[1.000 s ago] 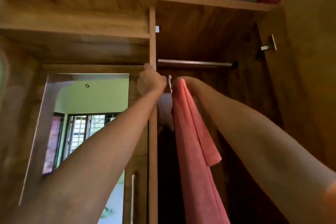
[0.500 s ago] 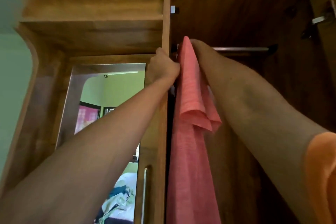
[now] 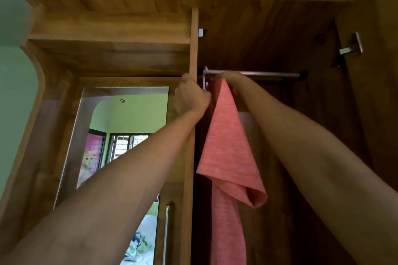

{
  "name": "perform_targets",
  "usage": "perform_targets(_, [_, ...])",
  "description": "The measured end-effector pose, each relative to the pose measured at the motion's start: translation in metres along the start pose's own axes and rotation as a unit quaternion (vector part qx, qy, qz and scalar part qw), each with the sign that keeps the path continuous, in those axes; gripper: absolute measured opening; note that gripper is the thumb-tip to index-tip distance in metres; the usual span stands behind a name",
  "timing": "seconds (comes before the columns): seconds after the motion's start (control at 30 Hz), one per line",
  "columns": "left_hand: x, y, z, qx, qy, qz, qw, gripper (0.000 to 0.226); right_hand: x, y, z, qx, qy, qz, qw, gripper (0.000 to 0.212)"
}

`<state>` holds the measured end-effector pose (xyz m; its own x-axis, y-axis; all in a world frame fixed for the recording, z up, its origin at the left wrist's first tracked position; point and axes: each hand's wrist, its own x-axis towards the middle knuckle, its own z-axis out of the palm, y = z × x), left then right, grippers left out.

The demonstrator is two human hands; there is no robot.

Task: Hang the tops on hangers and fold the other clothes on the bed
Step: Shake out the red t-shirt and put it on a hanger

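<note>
A pink top (image 3: 226, 146) hangs on a white hanger (image 3: 204, 80) whose hook reaches the metal rail (image 3: 271, 74) inside the open wardrobe. My left hand (image 3: 190, 98) is closed around the hanger's neck, just left of the cloth. My right hand (image 3: 231, 80) grips the top's upper edge right under the rail. Most of the hanger is hidden by the cloth and my hands. The top's sleeve folds out at the lower right.
A wooden divider (image 3: 193, 49) stands just left of the rail. A mirror door (image 3: 120, 135) with a metal handle (image 3: 166, 232) reflects a window and clothes on a bed. The open right door carries a hinge (image 3: 351, 48).
The hanger with the pink top has come up to the rail, and its hook now shows at the rail's left end. Both hands stayed on it. My view tilted upward.
</note>
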<state>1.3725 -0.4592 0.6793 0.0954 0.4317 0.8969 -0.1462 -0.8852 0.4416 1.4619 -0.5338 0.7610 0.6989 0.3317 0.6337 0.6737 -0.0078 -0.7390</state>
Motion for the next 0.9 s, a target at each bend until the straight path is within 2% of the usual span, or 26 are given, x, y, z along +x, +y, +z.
perform_targets(0.07, [-0.002, -0.002, 0.008, 0.082, 0.055, 0.079, 0.992, 0.058, -0.027, -0.007, 0.001, -0.030, 0.020, -0.006, 0.999, 0.016])
perform_targets(0.17, [-0.008, -0.003, 0.018, 0.096, 0.116, 0.228, 0.962, 0.051, -0.050, -0.002, -0.001, -0.037, 0.041, -0.019, 0.998, 0.016])
perform_targets(0.27, [-0.021, 0.001, 0.021, 0.067, 0.110, 0.340, 0.931, 0.035, -0.073, 0.010, -0.011, -0.080, 0.105, -0.038, 0.991, 0.020])
perform_targets(0.37, [-0.048, 0.012, 0.010, -0.033, 0.054, 0.373, 0.926, 0.037, -0.112, 0.026, -0.028, -0.151, 0.170, -0.052, 0.972, 0.027])
perform_targets(0.47, [-0.085, 0.021, -0.003, -0.193, -0.089, 0.318, 0.924, 0.034, -0.174, 0.045, -0.044, -0.198, 0.215, -0.034, 0.956, 0.027])
perform_targets(0.53, [-0.114, 0.023, -0.010, -0.318, -0.192, 0.234, 0.899, 0.033, -0.223, 0.054, -0.053, -0.219, 0.245, -0.023, 0.944, 0.024])
perform_targets(0.6, [-0.148, 0.022, -0.018, -0.445, -0.289, 0.138, 0.836, 0.034, -0.276, 0.059, -0.054, -0.229, 0.284, -0.021, 0.931, 0.021])
perform_targets(0.7, [-0.208, 0.021, -0.036, -0.588, -0.373, 0.034, 0.717, 0.035, -0.358, 0.063, -0.047, -0.257, 0.343, 0.025, 0.903, 0.027])
perform_targets(0.77, [-0.248, 0.017, -0.059, -0.638, -0.422, -0.016, 0.644, 0.035, -0.410, 0.064, -0.035, -0.257, 0.384, 0.067, 0.884, 0.042])
perform_targets(0.83, [-0.287, 0.012, -0.076, -0.660, -0.460, -0.056, 0.591, 0.036, -0.461, 0.066, -0.027, -0.268, 0.404, 0.094, 0.870, 0.056])
perform_targets(0.9, [-0.329, 0.010, -0.092, -0.669, -0.499, -0.087, 0.544, 0.036, -0.520, 0.064, -0.018, -0.279, 0.440, 0.106, 0.847, 0.040])
